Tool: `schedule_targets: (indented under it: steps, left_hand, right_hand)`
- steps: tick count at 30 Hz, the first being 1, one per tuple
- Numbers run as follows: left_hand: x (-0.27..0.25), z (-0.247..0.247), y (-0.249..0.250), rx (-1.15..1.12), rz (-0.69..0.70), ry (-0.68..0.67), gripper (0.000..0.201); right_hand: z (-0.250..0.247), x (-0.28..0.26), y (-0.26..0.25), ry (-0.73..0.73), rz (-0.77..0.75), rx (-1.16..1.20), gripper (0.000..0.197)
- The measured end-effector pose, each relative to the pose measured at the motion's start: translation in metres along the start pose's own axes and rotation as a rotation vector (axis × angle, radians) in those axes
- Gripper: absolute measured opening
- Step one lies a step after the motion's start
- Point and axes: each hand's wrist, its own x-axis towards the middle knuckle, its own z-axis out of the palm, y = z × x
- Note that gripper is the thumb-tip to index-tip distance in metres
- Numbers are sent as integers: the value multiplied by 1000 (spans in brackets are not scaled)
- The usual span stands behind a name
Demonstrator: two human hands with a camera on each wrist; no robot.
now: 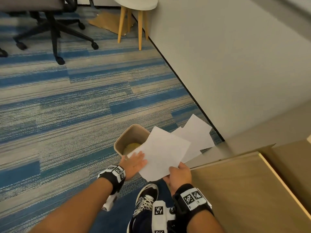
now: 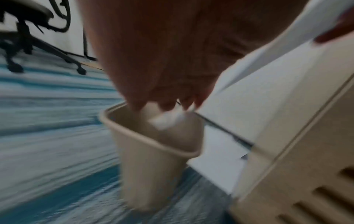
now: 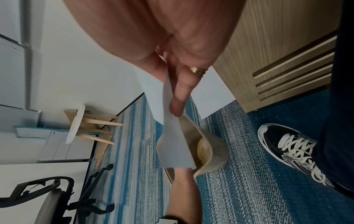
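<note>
A white sheet of paper point(image 1: 165, 155) is held low over a beige waste bin point(image 1: 117, 142) that stands on the carpet. My right hand point(image 1: 170, 172) pinches the sheet's near corner between thumb and fingers; the right wrist view shows this pinch on the paper point(image 3: 172, 144) above the bin point(image 3: 216, 154). My left hand point(image 1: 139, 158) lies flat with straight fingers against the sheet's left edge, just over the bin's near rim. In the blurred left wrist view its fingertips point(image 2: 162, 104) hover at the bin point(image 2: 149, 159) mouth. Something yellow point(image 1: 131, 147) lies at the bin's bottom.
More white sheets point(image 1: 198, 137) lie on the floor by the wall point(image 1: 235, 64), right of the bin. A wooden cabinet point(image 1: 252, 190) stands close on the right. My shoe point(image 1: 146, 197) is just behind the bin. An office chair point(image 1: 55, 31) and a stool point(image 1: 134, 22) stand farther off.
</note>
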Motion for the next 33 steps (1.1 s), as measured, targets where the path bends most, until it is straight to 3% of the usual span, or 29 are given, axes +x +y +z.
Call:
schedule_targets:
  steps: [2, 3, 5, 7, 9, 12, 15, 18, 20, 23, 27, 30, 33]
  left_hand:
    - [1, -6, -14, -65, -228, 26, 74]
    - [-1, -9, -17, -79, -211, 66, 73]
    - [-7, -12, -9, -139, -18, 106, 84]
    - [-12, -6, -1, -97, 89, 4, 80]
    - [-11, 2, -15, -134, -63, -40, 69]
    - [-30, -10, -24, -433, -208, 40, 80]
    - [-48, -20, -13, -628, -188, 108, 65]
    - [-58, -32, -7, -568, -149, 154, 72]
    - [-65, -43, -2, -629, -152, 135, 66]
    - [-82, -62, 11, -706, -34, 89, 41]
    - [-122, -91, 43, -699, 125, 132, 61]
    - [-168, -115, 85, -703, 259, 202, 21]
    - [-212, -135, 124, -659, 414, 281, 22]
  right_hand:
    - [0, -3, -1, -17, -3, 9, 39]
    - [0, -3, 0, -21, -12, 3, 40]
    - [2, -3, 2, -9, -24, 0, 39]
    - [3, -7, 2, -3, -27, -15, 38]
    - [0, -13, 1, -22, -29, -25, 39]
    - [-9, -25, -4, -41, -73, -93, 40]
    - [-23, -31, -6, -40, -166, -174, 37]
    - [-36, -65, -23, -82, -225, -212, 33]
    - [-49, -95, -38, -102, -248, -244, 32]
    - [-74, -135, -55, -138, -305, -281, 30]
    - [-111, -186, -68, -135, -397, -231, 29]
    - [-145, -222, -75, -112, -450, -195, 25]
    - [-180, -255, -81, -108, -511, -157, 24]
